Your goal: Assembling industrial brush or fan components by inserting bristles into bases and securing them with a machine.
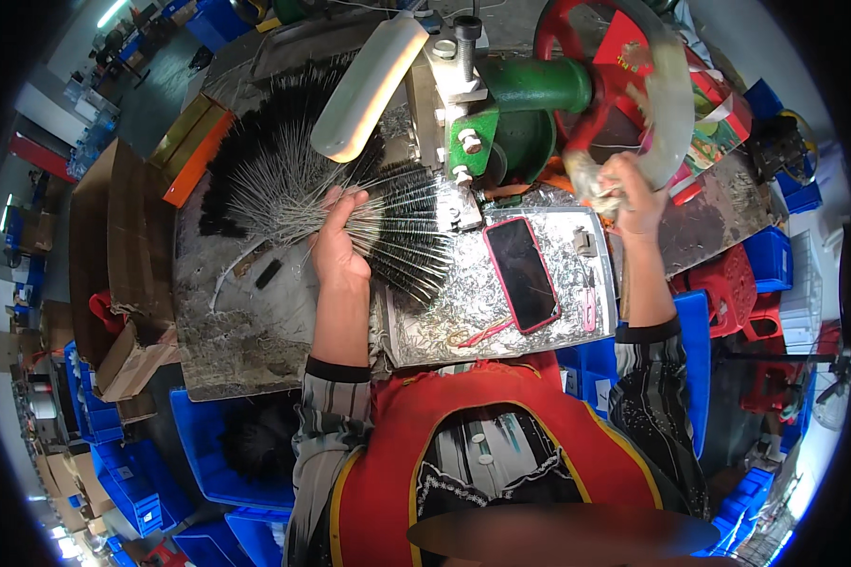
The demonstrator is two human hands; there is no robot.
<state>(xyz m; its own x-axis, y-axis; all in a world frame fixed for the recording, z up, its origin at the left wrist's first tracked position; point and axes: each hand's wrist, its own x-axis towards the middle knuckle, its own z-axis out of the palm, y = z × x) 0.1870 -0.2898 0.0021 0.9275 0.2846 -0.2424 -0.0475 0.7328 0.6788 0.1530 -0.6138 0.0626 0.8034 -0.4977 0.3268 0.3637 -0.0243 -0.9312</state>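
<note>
My left hand [340,250] is closed round the thin wire stems of a spread bunch of twisted-wire brushes [407,231]. Their black bristled ends fan out to the right, towards the jaw of a green hand-cranked press [536,87]. My right hand [636,198] grips the cloth-wrapped handle [594,186] on the press's red handwheel [591,128]; the wheel's right side is blurred. Left of the press lies a large pile of similar wire brushes [279,180], partly under a lit white lamp [373,85].
A pink-cased phone [523,274] lies on a shiny tray [425,340] strewn with metal bits. A small metal block [584,243] and a pink-handled tool [589,307] sit at its right. Cardboard boxes [113,236] stand left; blue bins [208,444] surround the bench.
</note>
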